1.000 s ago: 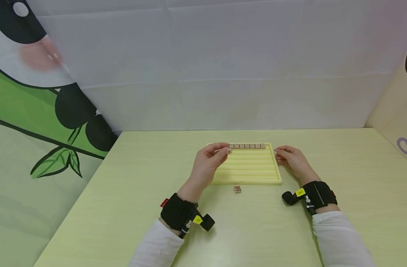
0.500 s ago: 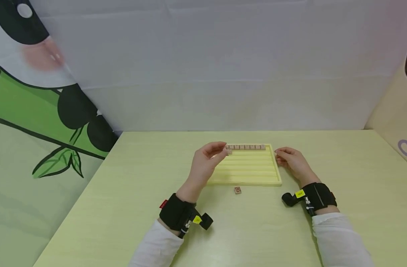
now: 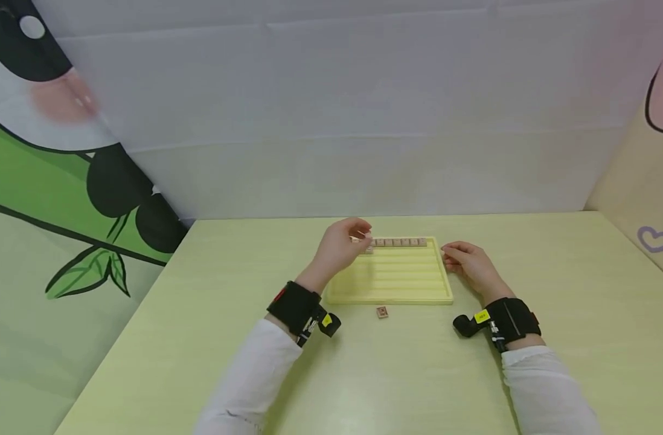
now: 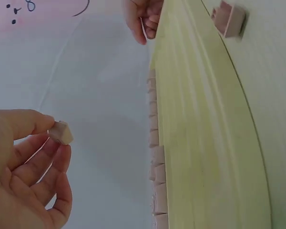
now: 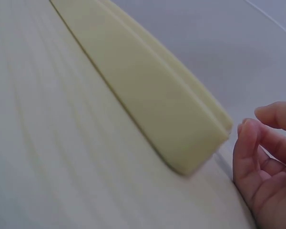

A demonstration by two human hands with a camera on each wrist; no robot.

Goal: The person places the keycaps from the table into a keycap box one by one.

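Note:
In the head view my left hand [image 3: 337, 248] is raised over the upper left part of a yellow ridged tray [image 3: 391, 299]. Its thumb and fingers pinch a small pinkish block [image 4: 61, 132], held up away from the tray in the left wrist view. A row of similar blocks [image 3: 399, 242] lines the tray's far edge, and another block [image 3: 368, 250] sits just below the row's left end. The hand hides the tray's upper left corner. My right hand [image 3: 473, 269] rests beside the tray's right edge, fingers loosely bent, fingertips close to the rim and nothing between them.
One loose block [image 3: 382, 312] with a marked face lies on the table [image 3: 397, 374] in front of the tray's near edge. A pale cloth wall [image 3: 364, 175] stands behind the table, with a printed panel [image 3: 76, 217] at the left.
My left hand has lifted and turned away from the row, showing a gap between thumb and forefinger in the head view. The right hand stays beside the tray; the head view has shifted slightly.

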